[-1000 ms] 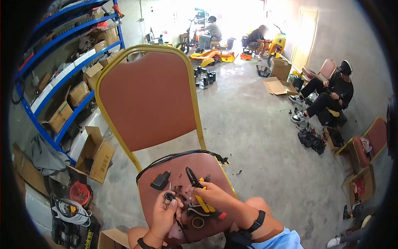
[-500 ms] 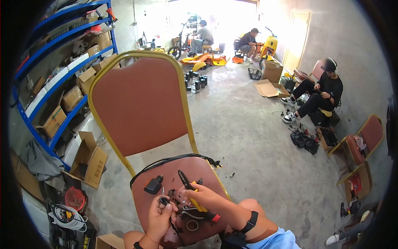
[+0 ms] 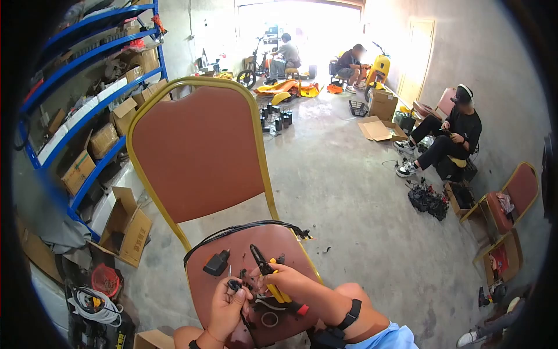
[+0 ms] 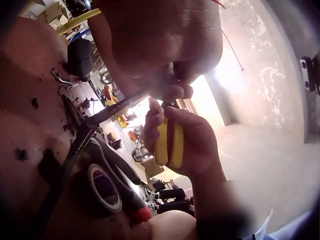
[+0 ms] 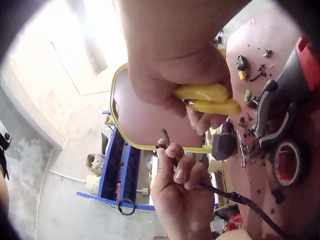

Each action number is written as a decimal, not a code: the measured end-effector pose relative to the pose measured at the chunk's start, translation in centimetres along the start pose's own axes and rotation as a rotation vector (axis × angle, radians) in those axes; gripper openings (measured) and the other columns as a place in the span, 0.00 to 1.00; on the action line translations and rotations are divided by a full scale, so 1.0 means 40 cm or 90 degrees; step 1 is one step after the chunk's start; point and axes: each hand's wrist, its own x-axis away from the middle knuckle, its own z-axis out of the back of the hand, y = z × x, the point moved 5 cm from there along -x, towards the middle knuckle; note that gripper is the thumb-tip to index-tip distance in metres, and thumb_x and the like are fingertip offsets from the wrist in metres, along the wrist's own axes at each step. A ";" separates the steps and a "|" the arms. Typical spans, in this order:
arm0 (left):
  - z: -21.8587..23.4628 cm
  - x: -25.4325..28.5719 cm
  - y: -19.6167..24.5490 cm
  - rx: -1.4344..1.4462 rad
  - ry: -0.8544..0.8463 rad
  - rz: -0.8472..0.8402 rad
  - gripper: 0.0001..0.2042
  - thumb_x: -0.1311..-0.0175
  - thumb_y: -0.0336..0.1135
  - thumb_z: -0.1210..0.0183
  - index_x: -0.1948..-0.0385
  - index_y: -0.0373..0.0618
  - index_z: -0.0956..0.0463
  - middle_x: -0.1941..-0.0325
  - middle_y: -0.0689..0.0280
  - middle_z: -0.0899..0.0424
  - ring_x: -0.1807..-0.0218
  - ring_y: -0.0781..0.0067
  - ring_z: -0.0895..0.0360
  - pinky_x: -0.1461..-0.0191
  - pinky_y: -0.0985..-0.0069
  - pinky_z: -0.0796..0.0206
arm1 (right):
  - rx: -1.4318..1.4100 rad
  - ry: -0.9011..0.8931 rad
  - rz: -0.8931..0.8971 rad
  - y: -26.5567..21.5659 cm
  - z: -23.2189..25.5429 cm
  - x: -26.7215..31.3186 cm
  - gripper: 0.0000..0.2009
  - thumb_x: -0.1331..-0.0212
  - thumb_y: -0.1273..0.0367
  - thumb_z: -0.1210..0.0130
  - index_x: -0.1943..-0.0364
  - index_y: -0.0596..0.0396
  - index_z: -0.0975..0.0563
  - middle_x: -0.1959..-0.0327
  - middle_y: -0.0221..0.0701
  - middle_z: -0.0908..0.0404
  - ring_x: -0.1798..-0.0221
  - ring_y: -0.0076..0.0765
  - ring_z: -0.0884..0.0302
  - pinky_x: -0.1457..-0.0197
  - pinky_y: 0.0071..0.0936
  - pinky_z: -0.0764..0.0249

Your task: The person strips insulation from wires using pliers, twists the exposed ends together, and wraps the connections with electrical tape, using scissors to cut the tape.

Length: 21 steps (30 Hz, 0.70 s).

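Chair seat, largest item, lies beneath both hands. Yellow-handled pliers: probably rigid, moderately heavy; best grip, around the coated handles. Right hand has its fingers wrapped there. Black cable: judged light, flexible, springy; best pinched close behind its free end. Left hand pinches it between thumb and fingers, above the seat; the short end projects past the fingertips, the longer run trails out the other side.

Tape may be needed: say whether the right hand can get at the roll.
Likely yes, once its fingers are free: the right hand grips yellow-handled pliers, but the tape lies uncovered on the chair seat nearby.
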 end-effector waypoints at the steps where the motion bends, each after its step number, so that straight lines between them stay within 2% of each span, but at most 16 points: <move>1: -0.002 0.000 -0.002 0.005 -0.002 0.006 0.11 0.25 0.31 0.49 0.46 0.44 0.36 0.64 0.59 0.21 0.76 0.80 0.28 0.73 0.82 0.32 | -0.005 0.014 -0.011 -0.003 -0.001 0.005 0.13 0.36 0.74 0.51 0.48 0.55 0.25 0.61 0.29 0.23 0.58 0.26 0.23 0.54 0.25 0.24; 4: 0.000 0.000 -0.009 0.009 -0.014 0.011 0.11 0.25 0.31 0.48 0.47 0.44 0.36 0.65 0.60 0.21 0.76 0.80 0.28 0.72 0.82 0.32 | 0.026 0.031 -0.011 -0.014 -0.004 0.013 0.13 0.36 0.73 0.50 0.49 0.55 0.25 0.61 0.29 0.22 0.58 0.27 0.22 0.53 0.26 0.24; 10: 0.014 -0.011 -0.030 0.051 -0.017 0.005 0.11 0.26 0.31 0.47 0.47 0.43 0.34 0.65 0.61 0.20 0.75 0.79 0.27 0.71 0.83 0.33 | 0.034 -0.007 0.107 -0.015 -0.013 0.007 0.07 0.34 0.70 0.46 0.57 0.56 0.21 0.64 0.27 0.20 0.60 0.25 0.23 0.55 0.24 0.27; 13: 0.016 -0.015 -0.037 0.050 -0.025 0.011 0.11 0.25 0.31 0.48 0.47 0.42 0.33 0.67 0.62 0.20 0.77 0.80 0.28 0.73 0.84 0.35 | 0.073 0.006 0.215 -0.043 -0.034 0.024 0.07 0.33 0.68 0.44 0.59 0.57 0.20 0.65 0.27 0.21 0.61 0.24 0.24 0.58 0.23 0.29; 17: 0.021 0.002 -0.033 0.027 -0.028 0.044 0.11 0.26 0.31 0.48 0.47 0.42 0.33 0.70 0.62 0.20 0.79 0.81 0.30 0.75 0.84 0.36 | 0.042 0.037 0.165 -0.055 -0.052 0.040 0.12 0.31 0.65 0.43 0.51 0.58 0.21 0.64 0.27 0.21 0.61 0.23 0.24 0.59 0.22 0.29; 18: 0.023 -0.001 -0.026 0.020 -0.028 0.046 0.11 0.26 0.31 0.48 0.47 0.42 0.32 0.70 0.62 0.20 0.80 0.82 0.30 0.75 0.84 0.37 | 0.025 0.026 0.174 -0.063 -0.061 0.047 0.14 0.31 0.64 0.43 0.48 0.58 0.21 0.63 0.27 0.21 0.60 0.23 0.24 0.57 0.22 0.28; 21: 0.023 0.003 -0.016 0.037 -0.040 0.055 0.11 0.27 0.31 0.47 0.47 0.42 0.32 0.71 0.63 0.21 0.81 0.82 0.32 0.77 0.85 0.39 | -0.018 0.011 0.199 -0.057 -0.068 0.046 0.15 0.32 0.65 0.42 0.47 0.58 0.22 0.62 0.27 0.20 0.59 0.23 0.23 0.54 0.23 0.27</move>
